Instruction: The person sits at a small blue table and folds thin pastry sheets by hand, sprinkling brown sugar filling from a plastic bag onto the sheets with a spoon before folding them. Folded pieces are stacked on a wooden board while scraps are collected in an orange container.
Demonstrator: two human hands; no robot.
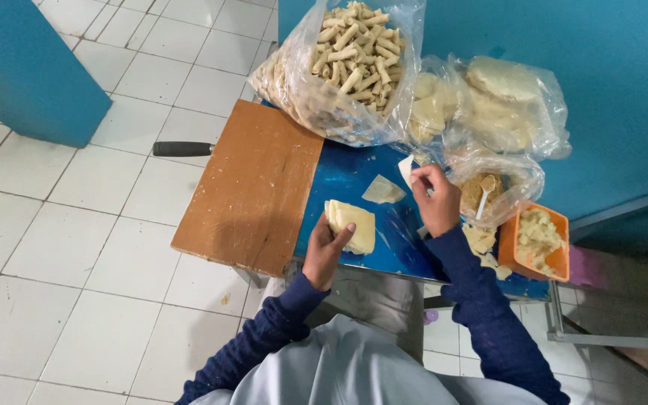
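My left hand holds a small stack of pale square dough sheets over the blue tabletop. My right hand is raised a little further right, pinching one thin dough sheet by its corner. Another single sheet lies flat on the blue top between the hands. Both arms wear dark blue knitted sleeves.
A wooden board lies at the left, with a black knife handle sticking out beyond it. Behind stand a clear bag of rolled sticks and bags of dough. An orange tub of filling sits right; white floor tiles surround.
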